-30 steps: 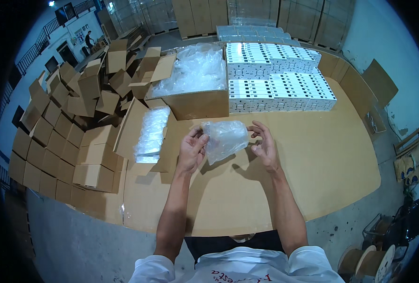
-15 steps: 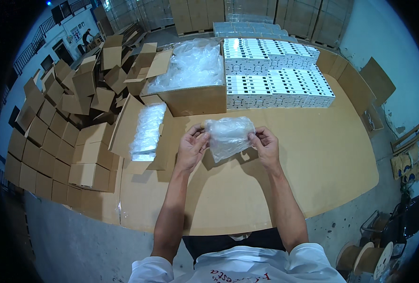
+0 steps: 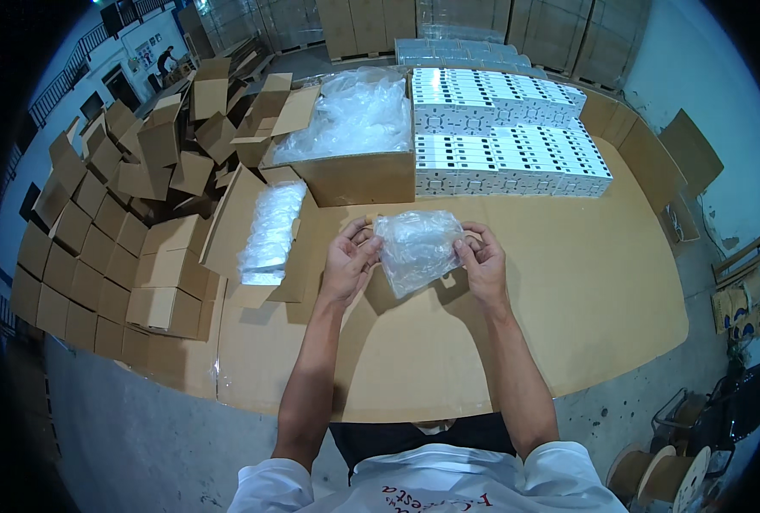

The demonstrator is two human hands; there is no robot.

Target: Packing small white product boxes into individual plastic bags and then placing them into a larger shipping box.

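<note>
Both hands up over cardboard-covered table (image 3: 568, 282), holding one clear plastic bag (image 3: 416, 250) between them. L hand (image 3: 348, 261) grips bag's left edge, fingers curled, thumb on top. R hand (image 3: 483, 261) grips right edge, same pinch-type hold. Bag crumpled, held above the table surface, approx centre of view; contents can't tell. Open carton (image 3: 354, 167) full of clear bags sits just beyond hands. Right of it, touching: block of white small boxes (image 3: 508, 137) in rows. Stack of clear bags (image 3: 271, 229) lies on a flattened carton, left of L hand. Pile of folded brown cartons (image 3: 115, 222) far left.
</note>
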